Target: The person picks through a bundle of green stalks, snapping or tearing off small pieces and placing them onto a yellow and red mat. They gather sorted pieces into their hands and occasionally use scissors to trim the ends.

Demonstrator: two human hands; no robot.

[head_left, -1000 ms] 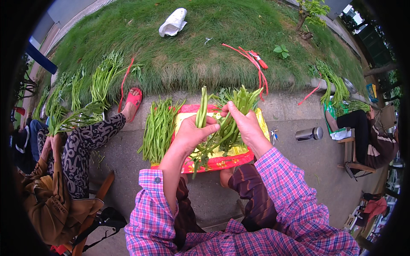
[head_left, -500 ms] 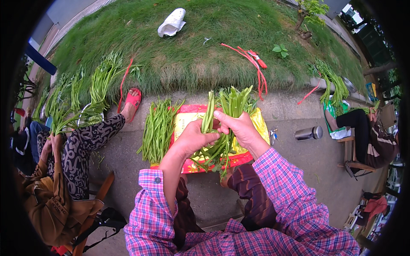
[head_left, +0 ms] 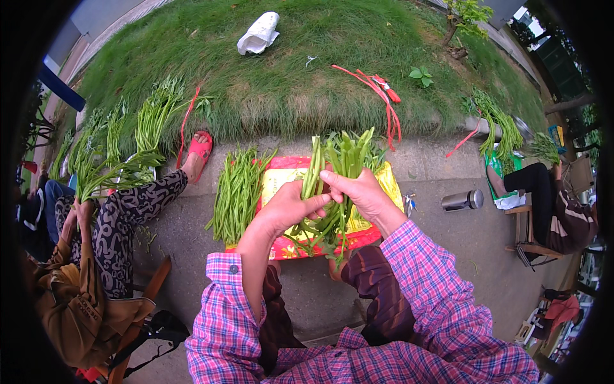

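Note:
My left hand point(head_left: 288, 208) is closed around a small bunch of cut green stems point(head_left: 313, 169), which look like water spinach and stand upright. My right hand point(head_left: 361, 195) grips a thicker bunch of leafy water spinach point(head_left: 348, 155), its cut ends up and its leaves hanging below. The two hands nearly touch, and the right thumb reaches toward the left bunch. Beneath them lies a red and yellow plastic sheet point(head_left: 279, 176). A neat pile of stripped stems point(head_left: 236, 195) rests at its left side.
A person at left holds leafy greens point(head_left: 96, 182); their foot in a red sandal point(head_left: 200, 146) rests near the pile. Another person sits at right. A steel flask point(head_left: 462, 200) lies on the pavement. Red ribbon point(head_left: 377, 89) and a white bag point(head_left: 258, 33) lie on the grass.
My hands have barely moved, and the leaves under the right bunch have shifted slightly. The left neighbour's greens now spread rightward; the right neighbour's greens have moved left and up.

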